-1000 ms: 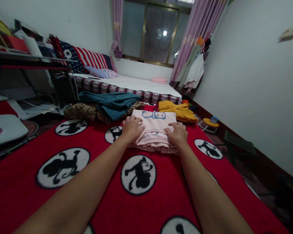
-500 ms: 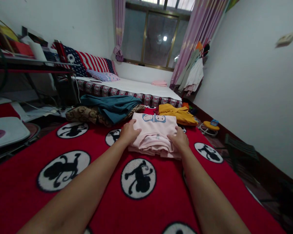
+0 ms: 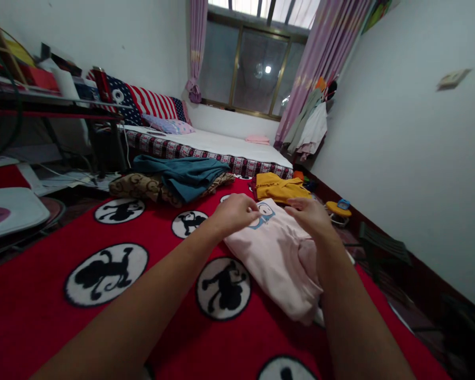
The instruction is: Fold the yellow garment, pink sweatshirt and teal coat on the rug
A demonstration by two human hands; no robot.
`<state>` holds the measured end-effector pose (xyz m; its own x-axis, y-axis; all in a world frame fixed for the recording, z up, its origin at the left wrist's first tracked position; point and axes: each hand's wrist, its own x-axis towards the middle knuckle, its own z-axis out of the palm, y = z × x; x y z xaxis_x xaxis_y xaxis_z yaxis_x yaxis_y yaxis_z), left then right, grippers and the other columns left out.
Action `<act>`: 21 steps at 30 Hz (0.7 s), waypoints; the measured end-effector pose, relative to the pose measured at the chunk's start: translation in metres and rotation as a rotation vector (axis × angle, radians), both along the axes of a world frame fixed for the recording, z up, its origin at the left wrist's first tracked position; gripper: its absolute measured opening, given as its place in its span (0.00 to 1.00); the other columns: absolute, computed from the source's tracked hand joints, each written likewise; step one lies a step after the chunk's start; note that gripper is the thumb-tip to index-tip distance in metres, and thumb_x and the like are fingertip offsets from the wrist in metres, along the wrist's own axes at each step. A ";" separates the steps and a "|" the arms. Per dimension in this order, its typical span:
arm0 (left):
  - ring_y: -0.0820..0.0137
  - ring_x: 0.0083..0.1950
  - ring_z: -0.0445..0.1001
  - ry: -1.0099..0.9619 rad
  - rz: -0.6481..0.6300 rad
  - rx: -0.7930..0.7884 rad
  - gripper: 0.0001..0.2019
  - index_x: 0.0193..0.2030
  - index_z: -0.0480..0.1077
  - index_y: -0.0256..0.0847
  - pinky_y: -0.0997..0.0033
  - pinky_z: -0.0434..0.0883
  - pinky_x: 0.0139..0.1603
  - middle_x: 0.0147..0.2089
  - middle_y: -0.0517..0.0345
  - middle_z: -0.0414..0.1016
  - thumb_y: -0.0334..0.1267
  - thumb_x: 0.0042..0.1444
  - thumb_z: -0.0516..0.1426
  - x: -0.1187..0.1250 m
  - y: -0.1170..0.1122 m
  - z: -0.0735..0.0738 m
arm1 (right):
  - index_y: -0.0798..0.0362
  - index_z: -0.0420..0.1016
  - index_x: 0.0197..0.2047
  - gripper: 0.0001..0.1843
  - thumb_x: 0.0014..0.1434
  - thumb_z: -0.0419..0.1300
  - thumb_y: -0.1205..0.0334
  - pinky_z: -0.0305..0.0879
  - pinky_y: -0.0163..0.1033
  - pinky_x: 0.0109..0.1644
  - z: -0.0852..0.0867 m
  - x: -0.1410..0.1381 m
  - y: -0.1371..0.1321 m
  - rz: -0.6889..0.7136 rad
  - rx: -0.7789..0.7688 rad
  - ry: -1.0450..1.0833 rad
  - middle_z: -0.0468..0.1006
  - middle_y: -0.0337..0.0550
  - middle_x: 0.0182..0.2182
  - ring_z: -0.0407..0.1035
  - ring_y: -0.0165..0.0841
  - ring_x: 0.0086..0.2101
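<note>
The left hand [image 3: 237,212] has its fingers drawn together in a narrow pinch on the far edge of a pale pink folded garment of soft knit cloth [image 3: 275,258], just beside its blue-and-white cartoon print. The right hand [image 3: 309,216] hovers at the same far edge with fingers loosely bent. Whether it grips the cloth cannot be told. A moment ago both hands lay flat on a neat, squarish bundle set straight ahead. Now the bundle is turned slantwise, longer and looser, running from the hands towards the right forearm with its near end rumpled, so the tidy stack has been disturbed and is being handled again. It rests on a thick red pile rug with white discs bearing black monkey shapes [image 3: 103,316]. Just beyond the hands lies a mustard-yellow crumpled garment [image 3: 279,187]. To the left a teal blanket [image 3: 184,173] is heaped on a brown scroll-patterned cloth [image 3: 140,186]. Behind these is a low mattress with a white sheet and patterned border [image 3: 217,143], then a dark brass-framed window [image 3: 253,68] flanked by thin pink curtains [image 3: 332,47].
</note>
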<state>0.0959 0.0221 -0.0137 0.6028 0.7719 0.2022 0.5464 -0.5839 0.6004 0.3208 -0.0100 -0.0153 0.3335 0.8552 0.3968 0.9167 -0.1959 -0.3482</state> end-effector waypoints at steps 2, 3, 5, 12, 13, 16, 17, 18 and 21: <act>0.62 0.47 0.77 0.011 0.260 0.186 0.16 0.50 0.77 0.40 0.68 0.70 0.50 0.46 0.48 0.80 0.39 0.56 0.59 -0.004 0.026 -0.021 | 0.49 0.79 0.51 0.21 0.55 0.62 0.52 0.66 0.39 0.48 -0.001 -0.019 0.000 0.094 -0.123 0.004 0.80 0.46 0.47 0.73 0.40 0.46; 0.60 0.52 0.75 0.030 0.316 0.209 0.20 0.54 0.75 0.41 0.67 0.69 0.53 0.51 0.47 0.78 0.41 0.55 0.59 -0.005 0.036 -0.031 | 0.49 0.78 0.52 0.22 0.55 0.62 0.52 0.66 0.38 0.47 -0.002 -0.028 0.001 0.123 -0.197 0.000 0.80 0.46 0.46 0.73 0.40 0.46; 0.58 0.57 0.72 0.076 0.328 0.135 0.28 0.61 0.69 0.39 0.68 0.67 0.56 0.57 0.45 0.74 0.46 0.54 0.61 -0.008 0.050 -0.052 | 0.49 0.78 0.52 0.22 0.54 0.63 0.53 0.66 0.37 0.45 -0.005 -0.043 0.000 0.164 -0.335 -0.031 0.81 0.46 0.45 0.74 0.40 0.44; 0.60 0.44 0.77 0.072 0.200 -0.104 0.21 0.46 0.78 0.39 0.72 0.68 0.40 0.37 0.56 0.80 0.48 0.47 0.62 -0.006 0.052 -0.063 | 0.52 0.80 0.44 0.19 0.52 0.66 0.50 0.66 0.35 0.37 -0.005 -0.046 -0.003 0.218 -0.386 -0.001 0.81 0.49 0.37 0.75 0.39 0.37; 0.61 0.42 0.77 0.048 0.198 -0.078 0.20 0.44 0.78 0.40 0.72 0.68 0.38 0.35 0.57 0.80 0.47 0.46 0.63 -0.004 0.046 -0.056 | 0.54 0.79 0.43 0.21 0.52 0.65 0.46 0.66 0.35 0.34 -0.001 -0.044 -0.004 0.222 -0.383 0.075 0.81 0.49 0.33 0.75 0.38 0.32; 0.62 0.42 0.76 -0.021 0.176 0.138 0.18 0.46 0.77 0.42 0.70 0.68 0.39 0.40 0.56 0.79 0.42 0.46 0.63 0.011 0.015 -0.032 | 0.58 0.77 0.41 0.33 0.52 0.59 0.33 0.66 0.37 0.26 0.007 -0.038 -0.004 0.191 -0.412 0.330 0.79 0.51 0.28 0.73 0.36 0.22; 0.62 0.43 0.75 -0.030 0.133 0.222 0.17 0.47 0.76 0.43 0.69 0.68 0.41 0.42 0.55 0.79 0.40 0.48 0.61 0.018 0.001 -0.027 | 0.59 0.76 0.40 0.37 0.52 0.56 0.30 0.66 0.38 0.25 0.009 -0.035 -0.003 0.162 -0.420 0.389 0.79 0.53 0.28 0.72 0.37 0.21; 0.61 0.43 0.75 -0.025 0.085 0.299 0.16 0.47 0.75 0.42 0.68 0.69 0.42 0.42 0.53 0.78 0.39 0.51 0.60 0.026 -0.015 -0.025 | 0.60 0.76 0.39 0.39 0.52 0.53 0.27 0.67 0.39 0.24 0.008 -0.032 -0.003 0.126 -0.418 0.426 0.79 0.55 0.28 0.73 0.38 0.21; 0.58 0.45 0.74 0.019 -0.087 0.451 0.13 0.47 0.73 0.36 0.62 0.69 0.46 0.44 0.45 0.76 0.33 0.56 0.54 0.051 -0.057 -0.037 | 0.59 0.76 0.35 0.35 0.52 0.55 0.30 0.68 0.39 0.28 -0.005 -0.019 0.000 0.047 -0.354 0.405 0.79 0.54 0.28 0.74 0.40 0.27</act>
